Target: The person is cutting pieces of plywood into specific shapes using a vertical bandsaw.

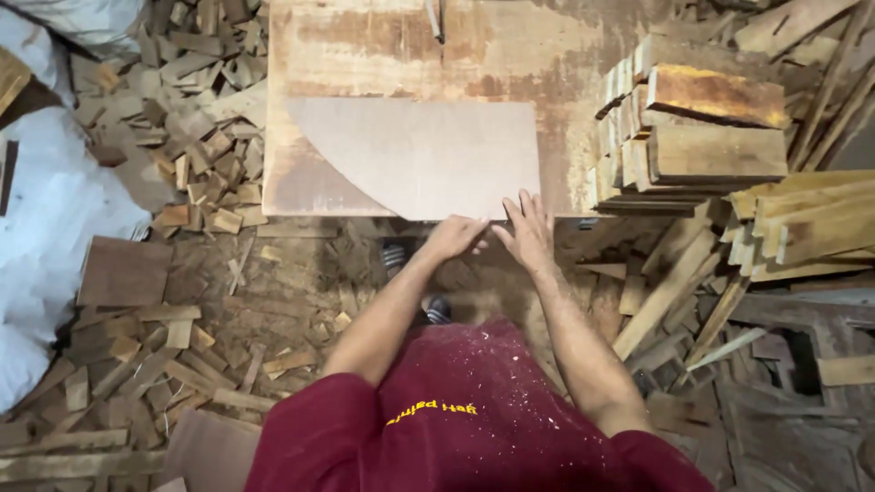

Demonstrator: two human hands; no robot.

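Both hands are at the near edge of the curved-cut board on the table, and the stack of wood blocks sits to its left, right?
Not quite. The head view shows the stack of wood blocks to the right of the board. The left hand and right hand are at its near edge.
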